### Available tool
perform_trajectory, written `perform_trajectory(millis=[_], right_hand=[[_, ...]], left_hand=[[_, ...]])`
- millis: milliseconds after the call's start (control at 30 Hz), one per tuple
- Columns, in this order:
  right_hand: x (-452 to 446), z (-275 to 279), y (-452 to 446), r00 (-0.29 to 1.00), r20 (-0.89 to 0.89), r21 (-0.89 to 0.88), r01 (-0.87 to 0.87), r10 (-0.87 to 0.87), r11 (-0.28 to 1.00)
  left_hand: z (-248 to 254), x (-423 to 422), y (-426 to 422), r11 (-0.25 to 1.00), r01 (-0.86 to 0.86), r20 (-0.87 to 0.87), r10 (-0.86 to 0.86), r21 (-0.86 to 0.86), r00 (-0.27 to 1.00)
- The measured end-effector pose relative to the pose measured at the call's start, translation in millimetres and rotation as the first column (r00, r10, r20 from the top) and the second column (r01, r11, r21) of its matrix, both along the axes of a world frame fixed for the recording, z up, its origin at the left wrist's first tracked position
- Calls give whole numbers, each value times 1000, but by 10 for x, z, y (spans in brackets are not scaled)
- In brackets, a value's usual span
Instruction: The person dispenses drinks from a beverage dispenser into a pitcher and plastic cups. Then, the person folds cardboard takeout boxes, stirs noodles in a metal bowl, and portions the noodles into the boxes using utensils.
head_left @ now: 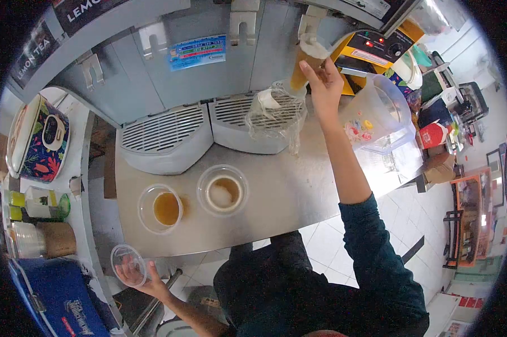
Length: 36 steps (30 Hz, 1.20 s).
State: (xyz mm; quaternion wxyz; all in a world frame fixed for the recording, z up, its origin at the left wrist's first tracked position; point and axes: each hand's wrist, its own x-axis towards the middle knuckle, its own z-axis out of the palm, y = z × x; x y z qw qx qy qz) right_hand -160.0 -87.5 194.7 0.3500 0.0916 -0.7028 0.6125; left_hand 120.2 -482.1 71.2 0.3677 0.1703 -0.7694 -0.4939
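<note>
My left hand [150, 279] is wrapped round a clear plastic cup [122, 259], off the left front of the steel counter, with nothing visible inside. My right hand [324, 84] is raised at the dispenser and grips a clear cup of brown drink [301, 70] with pale foam at its top, close below a nozzle [312, 21]. On the counter stand a cup with amber liquid [164, 209] and a second cup with brown, foamy liquid [223, 192]. A crumpled clear plastic bag [276, 115] lies over the right drip tray [231, 115], below my right hand.
Behind the counter [253, 224] is a grey drink dispenser [203, 78] with a left drip tray [163, 135]. A clear pitcher [382, 106] stands at the right, by a yellow machine [371, 45]. Stacked cups [28, 238] and a blue bag [62, 297] are at the left.
</note>
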Motion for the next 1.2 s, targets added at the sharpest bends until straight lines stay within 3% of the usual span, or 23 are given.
perform_trajectory(millis=[167,500,600,800,1067,1200], right_hand=[[181,45,15,999,46,58,7,-9,998],[179,-60,-29,999,31,-36,-20,21,999],[98,-82,-33,999,45,-11,-5,6,1000],[-90,-75,9,999,16,35,35,-36,999],[-95,-74,40,998,-2,98,59,-60,993],[145,0,-42,999,42,-32,-19,21,999]], left_hand=[[57,18,11,999,-22,20,22,-27,1000],[46,13,-5,976,-25,32,33,-217,999],[-13,34,-25,992,-5,-27,2,-130,1000],[45,80,-12,988,-45,45,53,-151,998],[74,103,-15,992,-44,18,46,-121,999],[319,69,125,993,3,-56,-10,-121,998]])
